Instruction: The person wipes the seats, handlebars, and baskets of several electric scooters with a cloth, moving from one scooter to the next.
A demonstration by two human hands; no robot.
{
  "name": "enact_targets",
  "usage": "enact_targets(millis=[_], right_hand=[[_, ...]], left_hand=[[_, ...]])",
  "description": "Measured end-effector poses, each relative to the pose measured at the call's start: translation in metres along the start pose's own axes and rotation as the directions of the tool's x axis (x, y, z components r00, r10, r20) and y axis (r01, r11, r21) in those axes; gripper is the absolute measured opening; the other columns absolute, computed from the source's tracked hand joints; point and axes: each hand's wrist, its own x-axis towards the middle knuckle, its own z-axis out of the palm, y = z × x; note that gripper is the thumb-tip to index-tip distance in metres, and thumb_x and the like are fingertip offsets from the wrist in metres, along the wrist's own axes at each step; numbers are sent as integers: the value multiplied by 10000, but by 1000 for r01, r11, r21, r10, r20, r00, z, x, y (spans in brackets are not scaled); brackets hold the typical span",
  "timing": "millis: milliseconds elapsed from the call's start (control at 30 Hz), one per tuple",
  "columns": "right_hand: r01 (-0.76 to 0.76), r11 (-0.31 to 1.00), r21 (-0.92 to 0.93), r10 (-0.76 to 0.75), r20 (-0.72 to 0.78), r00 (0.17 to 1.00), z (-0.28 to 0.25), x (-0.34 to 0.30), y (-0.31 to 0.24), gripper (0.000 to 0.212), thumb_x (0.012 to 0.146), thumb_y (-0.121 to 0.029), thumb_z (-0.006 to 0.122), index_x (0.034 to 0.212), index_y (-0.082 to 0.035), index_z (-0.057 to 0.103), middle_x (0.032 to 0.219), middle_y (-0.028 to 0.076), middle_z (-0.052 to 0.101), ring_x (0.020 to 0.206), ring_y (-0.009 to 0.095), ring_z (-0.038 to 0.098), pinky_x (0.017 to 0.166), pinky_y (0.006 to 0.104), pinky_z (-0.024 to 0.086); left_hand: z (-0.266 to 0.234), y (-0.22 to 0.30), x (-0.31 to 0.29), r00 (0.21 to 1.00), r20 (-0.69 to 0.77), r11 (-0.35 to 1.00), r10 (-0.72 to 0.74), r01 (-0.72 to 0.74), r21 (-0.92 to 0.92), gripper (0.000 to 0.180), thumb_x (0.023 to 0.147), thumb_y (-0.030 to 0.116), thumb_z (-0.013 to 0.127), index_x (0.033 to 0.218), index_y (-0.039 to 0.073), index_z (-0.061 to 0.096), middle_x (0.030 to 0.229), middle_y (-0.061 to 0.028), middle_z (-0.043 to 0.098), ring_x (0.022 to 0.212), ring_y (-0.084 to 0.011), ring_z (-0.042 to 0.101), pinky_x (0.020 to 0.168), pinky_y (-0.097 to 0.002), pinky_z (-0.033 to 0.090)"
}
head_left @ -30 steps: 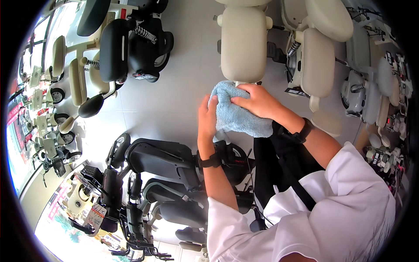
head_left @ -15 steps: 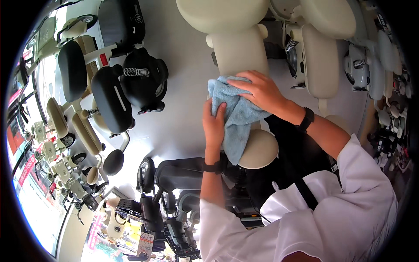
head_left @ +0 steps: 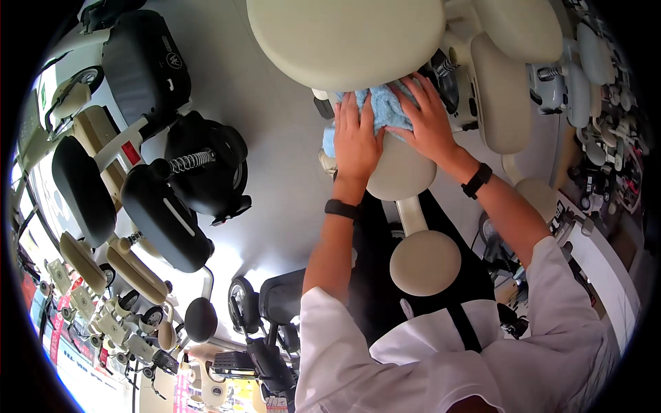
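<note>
Blue cloth (head_left: 383,109) looks to be on the cream seat (head_left: 405,172), bunched under both hands, up by the lower edge of the big pad (head_left: 344,41). Left hand (head_left: 355,146) palm down, fingers long and slightly parted over the cloth — no fist. Right hand (head_left: 432,124) spread wider, fingertips close to the pad's edge; can't tell if they touch it. Thumbs angle toward each other.

To do this well, I'd flatten the bunch first: a crumpled wad bears only in spots. Even load through both palms, hands moving together so the cloth doesn't fold. Watch the loose flap left of the left hand — tuck it under. Looks tight by the pad, so fingertips lead, knuckles low. Small seat (head_left: 425,263) sits apart from the cloth
</note>
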Motion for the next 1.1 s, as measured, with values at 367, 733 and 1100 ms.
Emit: enact_targets(millis=[367, 733, 1100], right_hand=[[-16, 999, 27, 16, 22, 1000, -2, -2, -6, 517, 725, -245, 801, 1187, -91, 629, 1244, 66, 553, 1216, 297, 490, 978, 426, 471], [-157, 913, 377, -112, 602, 791, -75, -137, -58, 431, 754, -421, 766, 914, -29, 685, 919, 71, 605, 880, 267, 553, 790, 373, 480], [-43, 814, 580, -352, 550, 757, -142, -136, -73, 443, 670, -401, 829, 858, -48, 638, 836, 75, 553, 792, 272, 563, 710, 385, 482]], left_hand=[[-6, 5, -11, 999, -27, 996, -42, 39, -83, 461, 765, 16, 716, 1184, -22, 528, 1366, -257, 455, 1310, -459, 419, 1018, -495, 415], [-86, 93, -164, 708, 655, 795, -263, 544, -268, 319, 858, 175, 683, 1112, 2, 595, 1102, -190, 584, 1005, -404, 591, 788, -447, 502], [-131, 167, -195, 902, 376, 917, -211, 315, -243, 383, 767, 231, 777, 1054, 24, 630, 976, -143, 565, 862, -355, 571, 728, -456, 469]])
